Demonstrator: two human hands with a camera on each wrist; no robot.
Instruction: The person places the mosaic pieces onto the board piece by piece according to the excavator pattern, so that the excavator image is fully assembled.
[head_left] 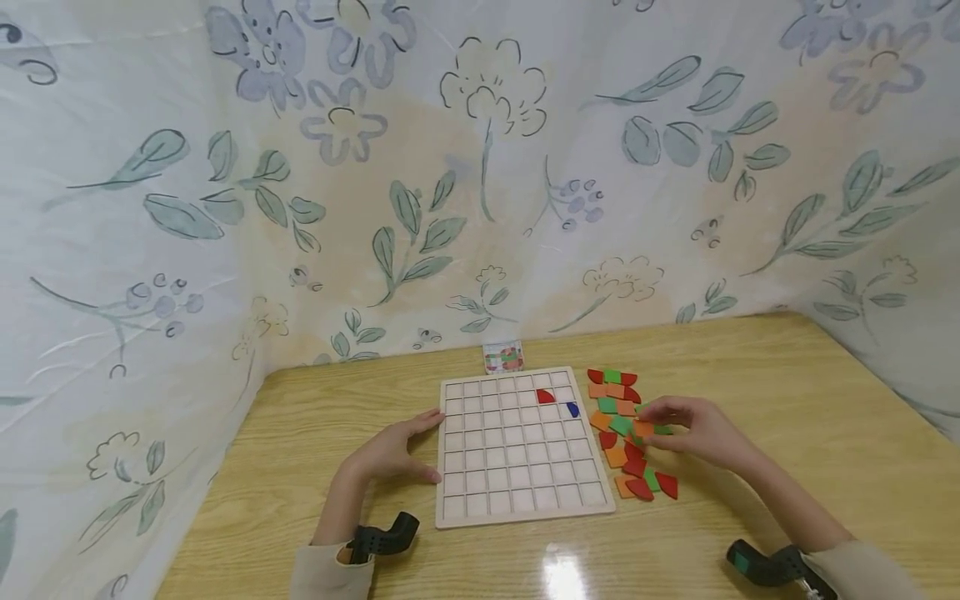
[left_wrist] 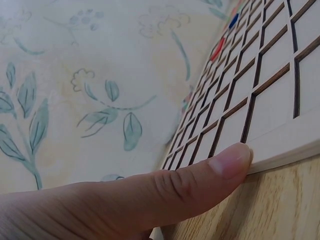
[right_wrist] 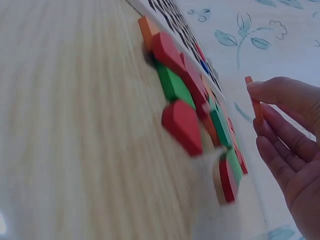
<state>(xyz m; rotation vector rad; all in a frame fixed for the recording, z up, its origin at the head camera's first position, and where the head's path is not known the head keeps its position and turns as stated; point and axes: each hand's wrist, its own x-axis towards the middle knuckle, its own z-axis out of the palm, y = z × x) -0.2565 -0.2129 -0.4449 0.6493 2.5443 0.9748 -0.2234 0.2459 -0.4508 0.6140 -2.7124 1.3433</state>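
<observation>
A pale wooden grid board [head_left: 525, 450] lies on the table. In it sit a red quarter-round piece [head_left: 545, 396] and a blue rounded piece [head_left: 573, 409], both toward the upper right. My left hand [head_left: 393, 450] is at the board's left edge, fingers spread, and the thumb [left_wrist: 230, 162] rests against the rim in the left wrist view. Between thumb and fingertips, my right hand [head_left: 701, 433] pinches a thin orange tile [right_wrist: 256, 107], raised over the pile. Below it, red, green and orange pieces [head_left: 636, 483] lie loose beside the board, partly overlapping.
A small printed card [head_left: 503, 357] stands behind the board's far edge. Flowered cloth [head_left: 480, 183] hangs at the back and sides of the wooden table [head_left: 337, 400]. Black wrist-worn mounts [head_left: 386, 537] extend from both sleeves.
</observation>
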